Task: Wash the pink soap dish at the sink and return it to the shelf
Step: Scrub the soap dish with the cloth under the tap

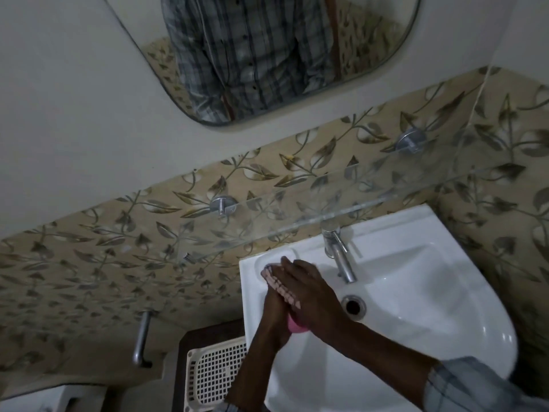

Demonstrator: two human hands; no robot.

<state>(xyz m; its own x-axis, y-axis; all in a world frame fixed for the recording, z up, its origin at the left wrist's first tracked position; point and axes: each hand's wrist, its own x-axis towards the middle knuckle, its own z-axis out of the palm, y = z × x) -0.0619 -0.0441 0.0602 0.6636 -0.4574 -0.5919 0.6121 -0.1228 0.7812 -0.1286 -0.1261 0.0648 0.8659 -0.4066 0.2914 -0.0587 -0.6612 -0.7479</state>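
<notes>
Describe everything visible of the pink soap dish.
The soap dish is pink and looks like plastic. A paler ribbed edge shows along its upper side, and a rounded, brighter pink end pokes out near the wrists. It is held tilted over the left part of the white sink, pressed between two hands: the left hand under it, the right hand flat across its top, hiding most of it. It sits left of the tap; no water stream is visible.

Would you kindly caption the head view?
Left hand holds pink soap dish, right hand flat on it, over the sink.
</notes>
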